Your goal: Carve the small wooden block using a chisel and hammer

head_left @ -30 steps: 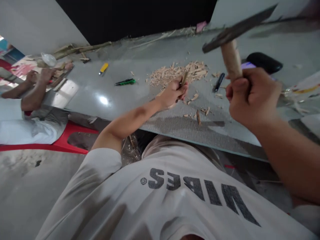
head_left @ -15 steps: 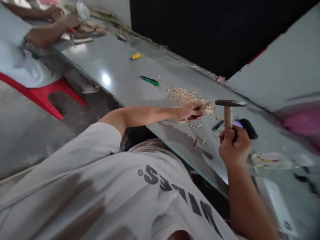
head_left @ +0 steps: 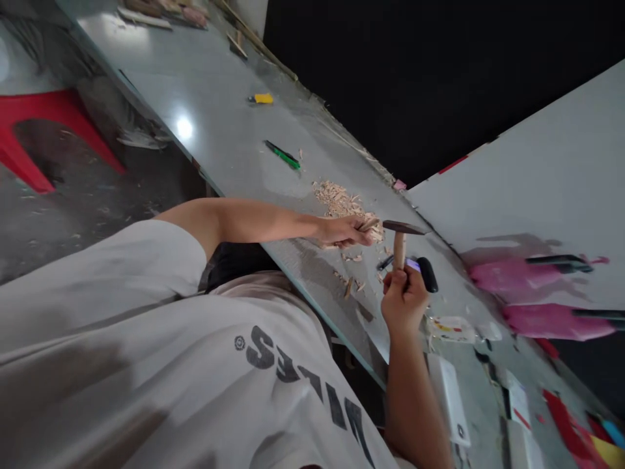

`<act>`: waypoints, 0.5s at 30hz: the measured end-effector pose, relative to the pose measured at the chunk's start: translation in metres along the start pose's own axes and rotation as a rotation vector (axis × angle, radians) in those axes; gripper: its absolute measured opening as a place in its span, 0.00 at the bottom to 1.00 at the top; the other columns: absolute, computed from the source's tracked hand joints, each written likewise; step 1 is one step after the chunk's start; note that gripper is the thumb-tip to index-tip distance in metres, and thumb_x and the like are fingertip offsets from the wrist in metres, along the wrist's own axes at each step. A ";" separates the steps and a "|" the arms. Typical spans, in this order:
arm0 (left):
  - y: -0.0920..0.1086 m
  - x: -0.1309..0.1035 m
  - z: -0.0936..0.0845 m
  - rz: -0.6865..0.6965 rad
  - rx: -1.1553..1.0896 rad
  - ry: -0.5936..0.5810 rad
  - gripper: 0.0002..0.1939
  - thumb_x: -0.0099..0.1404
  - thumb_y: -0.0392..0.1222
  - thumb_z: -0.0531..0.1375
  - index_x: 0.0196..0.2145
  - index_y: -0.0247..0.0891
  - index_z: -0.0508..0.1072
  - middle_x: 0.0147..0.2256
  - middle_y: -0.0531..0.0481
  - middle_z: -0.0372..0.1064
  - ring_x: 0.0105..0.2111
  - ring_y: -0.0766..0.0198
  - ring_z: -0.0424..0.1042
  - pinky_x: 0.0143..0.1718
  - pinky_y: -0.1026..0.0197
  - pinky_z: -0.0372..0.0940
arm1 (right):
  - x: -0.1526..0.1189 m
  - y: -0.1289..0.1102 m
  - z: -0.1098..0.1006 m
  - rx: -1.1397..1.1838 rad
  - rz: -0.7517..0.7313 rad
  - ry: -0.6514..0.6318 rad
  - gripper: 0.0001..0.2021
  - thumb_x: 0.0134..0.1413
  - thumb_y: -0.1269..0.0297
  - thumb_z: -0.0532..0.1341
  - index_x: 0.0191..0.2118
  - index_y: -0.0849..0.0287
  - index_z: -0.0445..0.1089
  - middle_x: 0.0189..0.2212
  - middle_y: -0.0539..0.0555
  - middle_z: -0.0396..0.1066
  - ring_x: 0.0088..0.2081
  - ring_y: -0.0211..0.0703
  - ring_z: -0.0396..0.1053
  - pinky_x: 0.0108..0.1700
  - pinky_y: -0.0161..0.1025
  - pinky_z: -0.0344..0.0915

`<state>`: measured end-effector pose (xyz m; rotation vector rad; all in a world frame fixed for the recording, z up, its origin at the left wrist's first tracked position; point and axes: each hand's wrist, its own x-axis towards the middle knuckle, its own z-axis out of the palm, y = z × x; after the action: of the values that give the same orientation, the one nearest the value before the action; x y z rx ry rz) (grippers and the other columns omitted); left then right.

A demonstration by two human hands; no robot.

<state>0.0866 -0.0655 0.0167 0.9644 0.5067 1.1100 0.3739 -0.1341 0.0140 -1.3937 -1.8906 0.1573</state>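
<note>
My right hand (head_left: 404,301) is wrapped round the wooden handle of a hammer (head_left: 399,251), its dark metal head raised at the top. Close by on the left, my left hand (head_left: 344,231) is closed on a small piece of wood (head_left: 368,225) that sticks out past the fingers towards the hammer. Just beyond the left hand lies a heap of wood chips (head_left: 336,197) on the grey table (head_left: 229,156). Whether the wood touches the table is hidden by the fingers.
A green utility knife (head_left: 283,155) and a yellow one (head_left: 261,99) lie further left on the table. Behind the right hand is a black rounded object (head_left: 428,275). Pink bags (head_left: 517,280) stand by the wall, and a red chair (head_left: 63,107) is across the table's near edge.
My view has swung to the right, so the co-worker's arms at the top left are out of sight and the pink bags show more fully. Both hands keep their hold.
</note>
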 end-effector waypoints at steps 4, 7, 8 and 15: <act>-0.002 0.010 -0.009 -0.091 0.155 -0.240 0.29 0.74 0.34 0.81 0.32 0.45 0.63 0.25 0.64 0.52 0.21 0.72 0.48 0.24 0.65 0.45 | -0.001 -0.004 0.007 0.050 0.031 0.016 0.43 0.84 0.15 0.56 0.52 0.58 0.76 0.34 0.56 0.78 0.31 0.39 0.68 0.36 0.37 0.65; -0.004 0.013 -0.011 -0.086 0.172 -0.232 0.31 0.72 0.33 0.82 0.33 0.46 0.61 0.26 0.66 0.50 0.20 0.73 0.48 0.24 0.66 0.47 | -0.002 -0.009 0.012 0.075 0.040 0.045 0.45 0.84 0.13 0.54 0.51 0.58 0.75 0.34 0.57 0.77 0.30 0.39 0.68 0.36 0.38 0.65; -0.004 0.013 -0.010 -0.091 0.179 -0.223 0.32 0.70 0.31 0.82 0.34 0.46 0.61 0.27 0.66 0.51 0.21 0.74 0.49 0.25 0.66 0.48 | -0.002 -0.011 0.013 0.077 0.040 0.056 0.45 0.84 0.13 0.53 0.51 0.58 0.75 0.34 0.57 0.77 0.30 0.39 0.68 0.36 0.38 0.65; -0.002 0.009 -0.009 -0.075 0.265 -0.205 0.28 0.69 0.28 0.78 0.31 0.45 0.61 0.27 0.64 0.52 0.24 0.73 0.51 0.28 0.66 0.51 | 0.006 -0.017 0.006 0.064 0.010 0.054 0.44 0.85 0.15 0.52 0.46 0.57 0.76 0.32 0.58 0.75 0.30 0.40 0.66 0.37 0.41 0.65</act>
<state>0.0846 -0.0539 0.0116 1.2651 0.5262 0.8786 0.3564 -0.1335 0.0211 -1.3512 -1.8191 0.1819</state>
